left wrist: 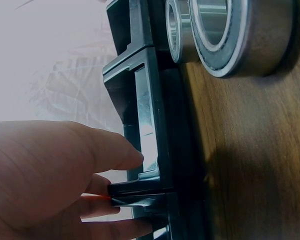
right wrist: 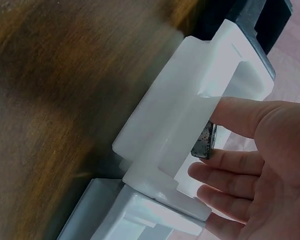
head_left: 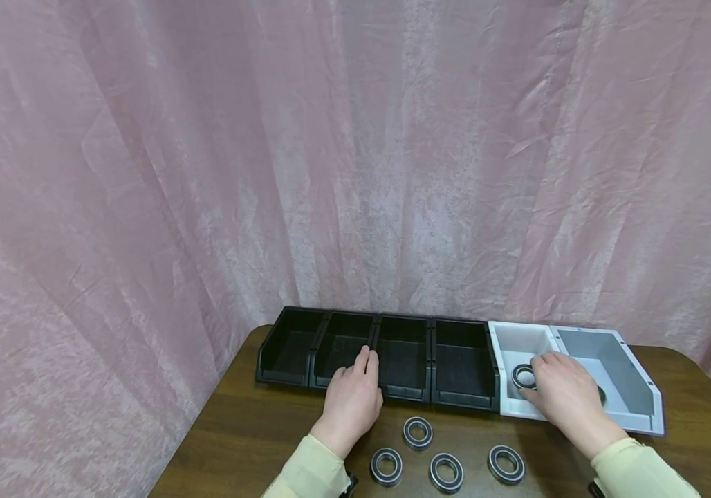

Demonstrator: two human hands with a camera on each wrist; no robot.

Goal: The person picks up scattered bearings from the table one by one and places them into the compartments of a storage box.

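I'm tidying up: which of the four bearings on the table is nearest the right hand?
The rightmost bearing on the table, in front of the white bin; the other three lie farther left, nearer the left hand.

Right hand [head_left: 568, 393] partly covers bearing [head_left: 515, 377] in white bin [head_left: 519, 339]. Head view's bottom edge crops both sleeves [head_left: 313, 470]. Left wrist view: top edge crops nearer bearing [left wrist: 264, 40].

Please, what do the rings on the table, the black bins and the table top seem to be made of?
Rings: polished metal, probably steel, since their outer sides shine smoothly; the dark band on each face may be rubber or plastic.
Black bins: most likely moulded plastic, semi-glossy, with soft highlights on smooth edges.
Table top: brown wood grain, slight sheen; perhaps real wood, perhaps printed laminate.
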